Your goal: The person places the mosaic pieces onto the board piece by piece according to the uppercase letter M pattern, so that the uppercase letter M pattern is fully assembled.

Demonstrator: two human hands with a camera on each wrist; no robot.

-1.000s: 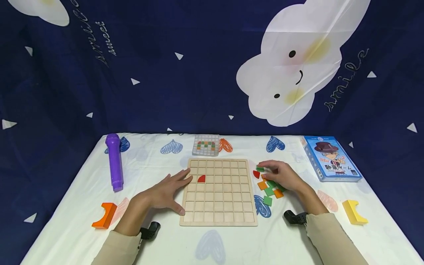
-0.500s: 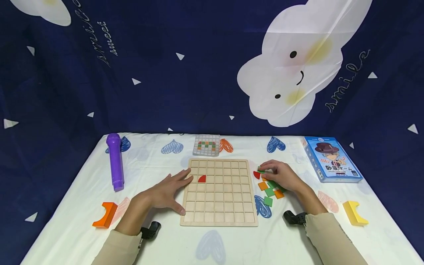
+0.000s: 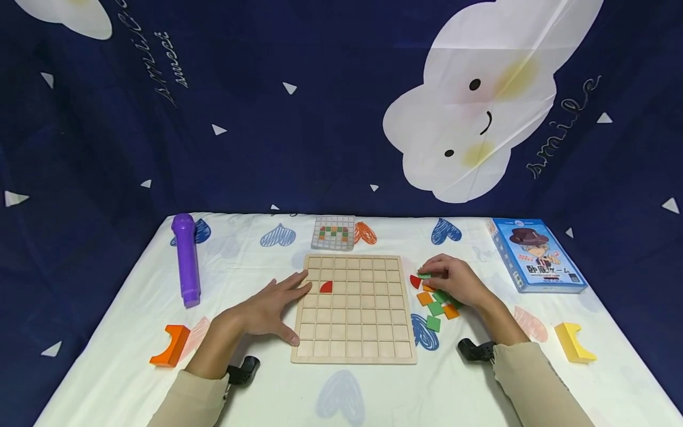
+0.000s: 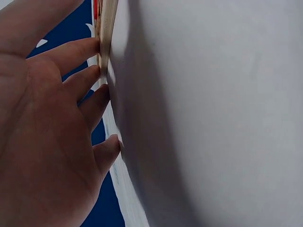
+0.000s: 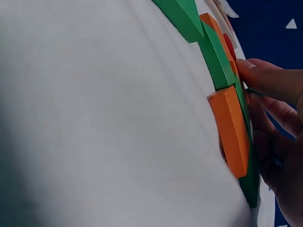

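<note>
A square wooden grid board [image 3: 354,357] lies flat in front of me, with one red quarter-circle tile [image 3: 326,287] in a cell near its upper left. My left hand [image 3: 267,308] spreads its fingers at the board's left edge; in the left wrist view the fingertips [image 4: 92,46] touch the rim. My right hand [image 3: 453,280] bends over a pile of tiles right of the board. Its thumb and fingers pinch a small green tile [image 3: 424,275], partly hidden by the fingers. About it lie orange tiles [image 3: 424,298], green tiles [image 3: 433,323] and a red tile [image 3: 415,281].
A pattern card [image 3: 333,233] with coloured squares lies behind the board. At the left are a purple microphone [image 3: 186,261] and an orange arch block [image 3: 171,346]. A blue game box [image 3: 539,255] and a yellow arch block [image 3: 574,343] are on the right.
The green tile at my right fingertips has shifted slightly to the right and turned flatter, the fingers moving with it. My left hand stays at the board's edge.
</note>
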